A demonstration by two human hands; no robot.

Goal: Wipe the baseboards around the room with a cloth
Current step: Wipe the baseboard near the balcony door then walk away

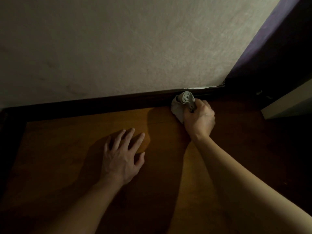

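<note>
Baseboard [101, 106] partly behind cloth [184, 98]

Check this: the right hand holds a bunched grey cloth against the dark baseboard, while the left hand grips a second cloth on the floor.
One thing is wrong: the left hand grips nothing. The head view shows it lying open, fingers spread, on the wooden floor. The right hand does hold the bunched grey cloth against the dark baseboard.

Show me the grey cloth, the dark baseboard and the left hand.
bunched grey cloth [183, 100], head view, rolled top end.
dark wooden baseboard [101, 106], head view, front face.
left hand [120, 159], head view, back of hand.
</note>
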